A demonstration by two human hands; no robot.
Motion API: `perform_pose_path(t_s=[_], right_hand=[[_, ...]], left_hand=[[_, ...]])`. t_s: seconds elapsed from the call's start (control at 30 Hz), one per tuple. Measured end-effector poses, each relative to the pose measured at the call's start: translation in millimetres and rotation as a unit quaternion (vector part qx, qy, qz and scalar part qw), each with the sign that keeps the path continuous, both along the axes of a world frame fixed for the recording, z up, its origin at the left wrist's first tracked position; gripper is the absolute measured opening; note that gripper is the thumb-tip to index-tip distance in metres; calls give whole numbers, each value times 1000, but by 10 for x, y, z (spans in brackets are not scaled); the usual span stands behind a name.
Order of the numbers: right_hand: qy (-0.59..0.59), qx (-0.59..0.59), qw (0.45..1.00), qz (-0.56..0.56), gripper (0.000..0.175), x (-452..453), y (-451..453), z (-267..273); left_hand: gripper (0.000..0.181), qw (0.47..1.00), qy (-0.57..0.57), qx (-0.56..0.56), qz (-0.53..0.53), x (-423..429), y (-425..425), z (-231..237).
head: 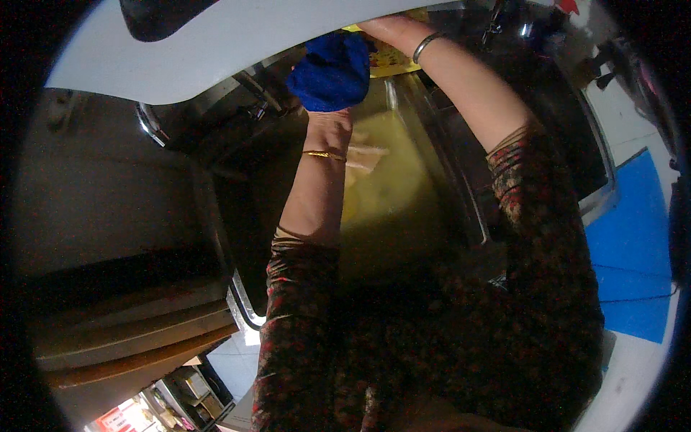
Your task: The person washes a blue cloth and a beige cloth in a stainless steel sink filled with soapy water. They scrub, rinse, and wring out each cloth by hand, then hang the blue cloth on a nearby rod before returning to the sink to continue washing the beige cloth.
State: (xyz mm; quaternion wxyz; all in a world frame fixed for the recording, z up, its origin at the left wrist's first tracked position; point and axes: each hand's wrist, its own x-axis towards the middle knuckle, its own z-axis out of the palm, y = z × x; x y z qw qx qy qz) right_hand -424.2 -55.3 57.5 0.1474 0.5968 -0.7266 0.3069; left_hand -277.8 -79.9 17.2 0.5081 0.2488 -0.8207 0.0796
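Observation:
A bunched blue cloth [332, 73] covers most of my left hand [329, 120], which grips it over a steel sink basin [464, 200]. A gold bangle [324, 155] circles that wrist. My right hand [388, 28] is beside a yellow patterned object [397, 59] at the top of the view. The fingers of this hand are mostly hidden behind the white rim above, so its hold is unclear. On the right wrist sits a silver-coloured bangle [426, 47]. Cloudy yellowish water [399, 200] lies in the basin below both hands, with a pale patch of light on it.
A curved white edge [216, 59] blocks the upper left. To the right are another dark basin [572, 119] and a blue panel [629, 248]. A dark counter surface [113, 194] lies left. Shelves with several items [197, 391] show at lower left.

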Motion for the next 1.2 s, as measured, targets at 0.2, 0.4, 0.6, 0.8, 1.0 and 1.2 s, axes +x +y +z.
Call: perform_pose_path(t_s=[0.2,0.4,0.6,0.8,1.0,1.2], right_hand=[[3,1,1000,-5,32,44,50,-3],[4,-11,1000,-6,32,51,38,-83],[-18,-39,999,-4,32,126,-38,-52],[-40,-41,998,-10,33,40,-17,-97],[-62,-34,997,-3,33,-16,-37,-73],[-78,-25,997,-6,33,-9,-53,-166]], left_hand=[[18,1000,-9,18,9,11,-51,-31],[30,992,-120,25,-26,-28,-253,-148],[21,983,-124,-137,-16,-42,-259,-65],[25,989,-63,-130,7,-107,29,-2],[22,984,-87,-148,-36,-84,95,166],[15,990,40,-90,-97,-51,251,250]])
